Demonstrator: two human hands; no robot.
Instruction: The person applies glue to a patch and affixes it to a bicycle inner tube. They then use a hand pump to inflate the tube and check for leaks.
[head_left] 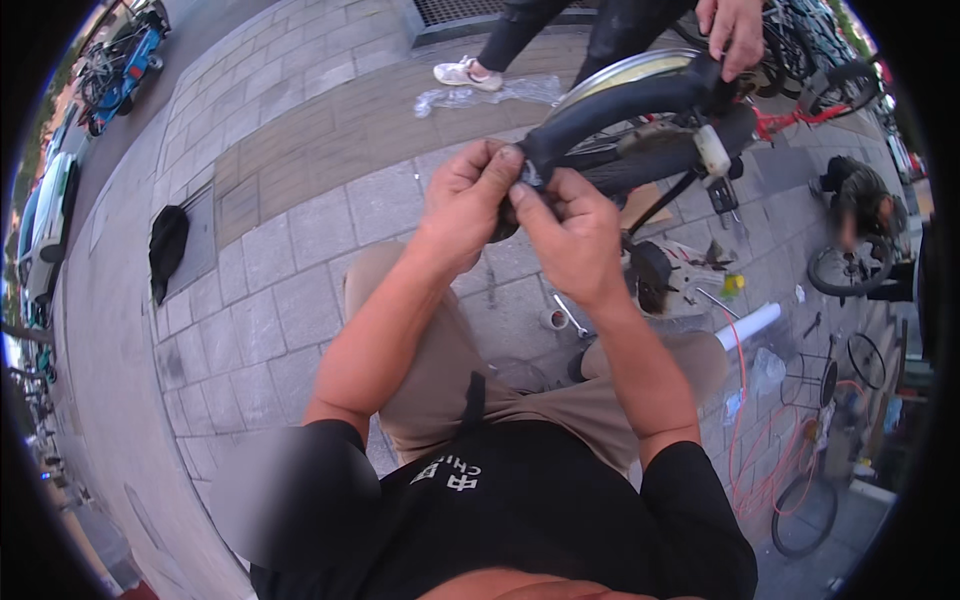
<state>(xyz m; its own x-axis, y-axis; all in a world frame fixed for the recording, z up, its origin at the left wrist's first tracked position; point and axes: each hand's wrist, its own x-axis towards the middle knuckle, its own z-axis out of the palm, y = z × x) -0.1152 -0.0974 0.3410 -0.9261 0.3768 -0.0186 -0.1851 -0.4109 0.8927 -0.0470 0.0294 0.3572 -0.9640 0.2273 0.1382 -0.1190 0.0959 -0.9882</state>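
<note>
A black rubber tube (625, 105) runs along a bicycle wheel whose silver rim with yellow tape (607, 80) shows behind it. My left hand (465, 200) pinches the tube at its near end, thumb pressed on top. My right hand (570, 225) grips the same part just to the right, thumb against it; what exactly lies between the fingertips is partly hidden. A dark tyre (680, 155) and red bicycle frame (785, 122) are beyond. At the top another person's hand (735, 35) rests on the far end of the tube.
Tools and a dark container (650, 275), a wrench (570, 315), a white roll (755, 322) and a coiled red hose (765, 470) lie on the pavement. A crouching person (870, 200) handles another wheel at right. A black cloth (168, 250) lies left; vehicles line the road.
</note>
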